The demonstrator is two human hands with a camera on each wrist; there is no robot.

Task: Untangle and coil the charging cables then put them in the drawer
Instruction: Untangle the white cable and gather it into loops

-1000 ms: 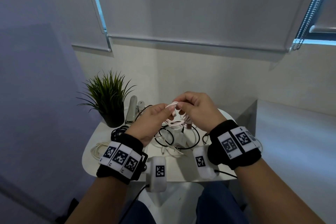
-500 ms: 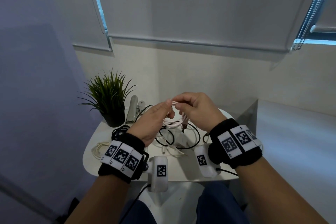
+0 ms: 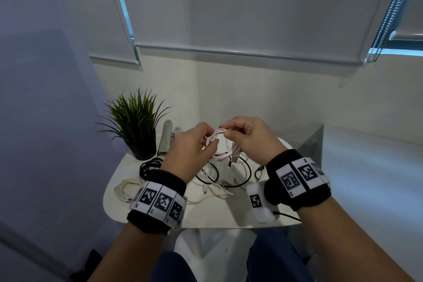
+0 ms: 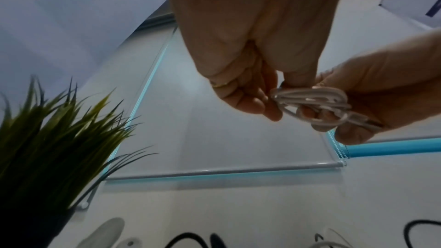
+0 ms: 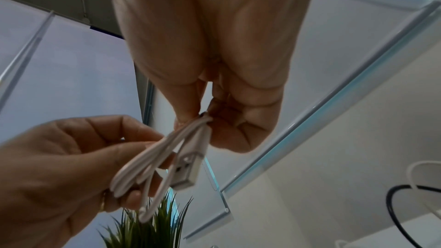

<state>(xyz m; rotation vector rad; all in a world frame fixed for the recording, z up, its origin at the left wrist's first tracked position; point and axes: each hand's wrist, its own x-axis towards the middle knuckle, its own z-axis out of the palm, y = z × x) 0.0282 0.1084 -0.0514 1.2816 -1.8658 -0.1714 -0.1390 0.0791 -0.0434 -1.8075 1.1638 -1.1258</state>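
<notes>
- A coiled white cable [image 3: 220,144] (its USB plug [image 5: 188,169] dangling) is held above the middle of the tabletop [image 3: 215,215].
- The left hand [image 3: 190,151] grips one side of the coil, and the right hand [image 3: 247,139] pinches the other.
- Loose black and white cables [image 3: 224,176] lie below, with a potted plant [image 3: 135,123] at the far left corner.

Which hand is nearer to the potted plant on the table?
Left. The left hand holds the white cable coil just to the right of the potted plant. The right hand pinches the same coil on its far side, farther from the plant.
</notes>
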